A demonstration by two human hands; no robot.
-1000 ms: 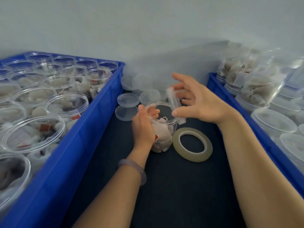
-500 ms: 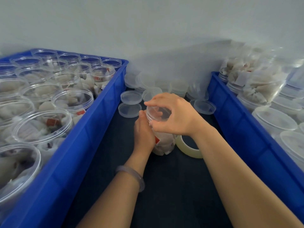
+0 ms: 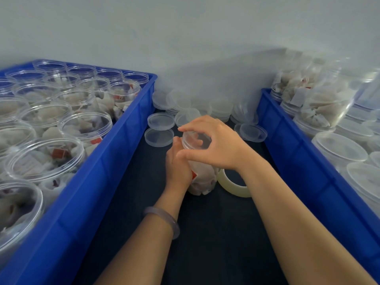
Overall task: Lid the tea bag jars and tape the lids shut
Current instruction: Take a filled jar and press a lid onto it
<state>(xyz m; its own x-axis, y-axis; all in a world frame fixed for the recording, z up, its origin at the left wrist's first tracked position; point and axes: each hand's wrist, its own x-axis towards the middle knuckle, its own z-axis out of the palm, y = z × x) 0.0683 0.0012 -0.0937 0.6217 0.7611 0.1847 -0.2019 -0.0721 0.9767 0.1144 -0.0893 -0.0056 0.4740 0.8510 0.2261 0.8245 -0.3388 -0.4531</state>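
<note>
Jar (image 3: 202, 179) of tea bags stands upright on dark desk (image 3: 216, 243), centre of view, between left crate (image 3: 98, 171) and right crate (image 3: 287, 145), both blue.

Left hand (image 3: 177, 163) grips jar's left side, fingers curled round the wall. Right hand (image 3: 218, 145) sits over the mouth, thumb and fingertips curled round the rim of a clear lid (image 3: 194, 140) resting on top of jar. Cannot tell if lid is fully seated.

Tape roll (image 3: 232, 187) lies flat on desk just right of jar, partly hidden under right wrist.

Left crate holds open jars (image 3: 85, 125) with tea bags inside. Right crate holds lidded jars (image 3: 339, 149).

2 loose lids (image 3: 160, 121) lie flat on desk just behind and left of jar. Heap of lids (image 3: 185, 101) sits further back, against wall (image 3: 185, 27).

Clear bracelet (image 3: 164, 220) on left wrist.
</note>
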